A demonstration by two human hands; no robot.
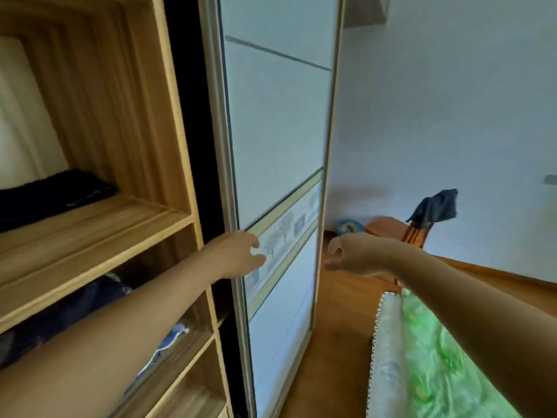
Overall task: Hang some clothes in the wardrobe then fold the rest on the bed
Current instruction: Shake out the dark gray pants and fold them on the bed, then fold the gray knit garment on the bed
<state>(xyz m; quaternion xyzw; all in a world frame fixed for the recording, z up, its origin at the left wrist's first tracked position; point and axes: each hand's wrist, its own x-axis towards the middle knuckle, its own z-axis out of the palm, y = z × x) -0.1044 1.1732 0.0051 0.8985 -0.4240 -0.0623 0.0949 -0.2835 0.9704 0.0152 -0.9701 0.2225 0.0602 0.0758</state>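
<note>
**Left hand** (238, 254): fingers loosely curled, nothing held. It was set at the left stile of the sliding door (277, 140), judged placed for pushing; contact could not be told.

**Right hand** (352, 254): loosely curled, empty, held just off the door's right edge.

**Door:** pale frosted panels, a metal frame and a printed band of trees.

**Wardrobe** (168, 122): striped light wood.
- A dark folded garment (54, 194) was laid far back on the upper shelf.
- Blue clothes (75, 312) were heaped up to the lower shelf's front edge.

**Bed** (437, 351): glossy green cover with a trimmed edge.

**Dark cloth** (437, 206): draped over the back of a wooden chair (388, 227), judged awaiting hanging or folding.
</note>
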